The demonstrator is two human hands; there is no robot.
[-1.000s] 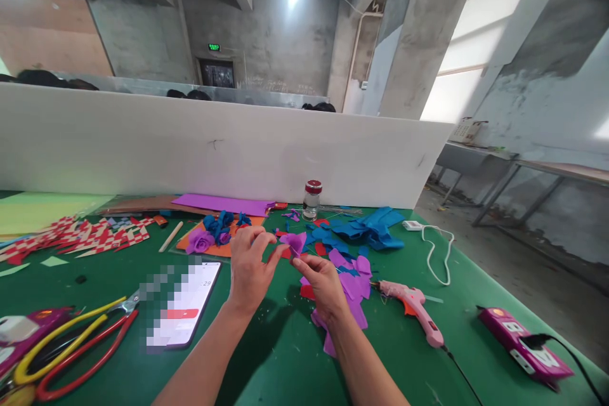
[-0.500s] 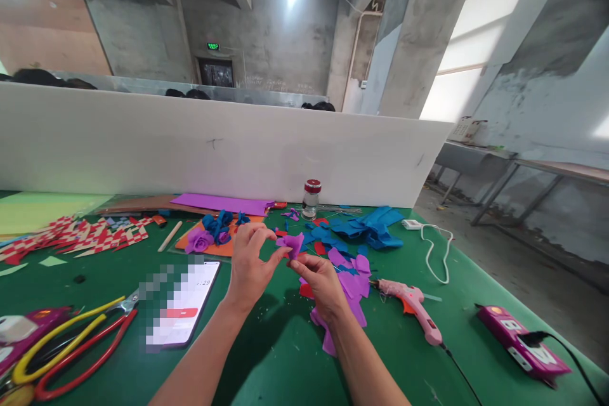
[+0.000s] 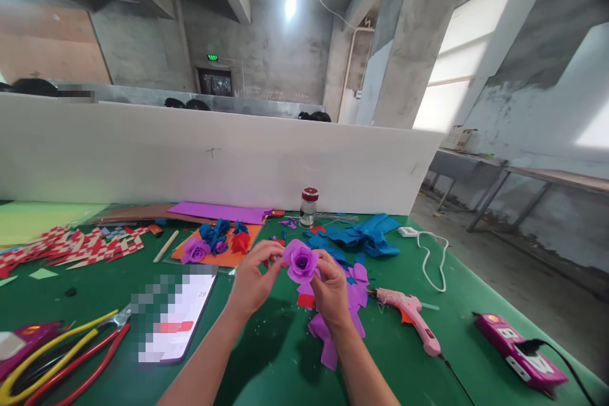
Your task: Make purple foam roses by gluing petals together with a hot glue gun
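A purple paper flower faces me between my two hands, its rolled centre showing. On its right side the fingers of my right hand are closed on it from behind. My left hand is at the flower's left edge, thumb and fingers pinched together; whether it grips a petal is hidden. Below and behind my right hand lie loose purple petals and a red piece. Finished-looking purple, blue and red flowers rest on an orange sheet.
A pink glue gun lies right, near a purple power strip and a white cable. Blue paper and a red-lidded jar stand behind. Left are a phone, scissors and checkered strips. A white partition borders the green table.
The purple flower has turned from a side view to face me, slightly lower and to the right. The camera view has tilted up a little.
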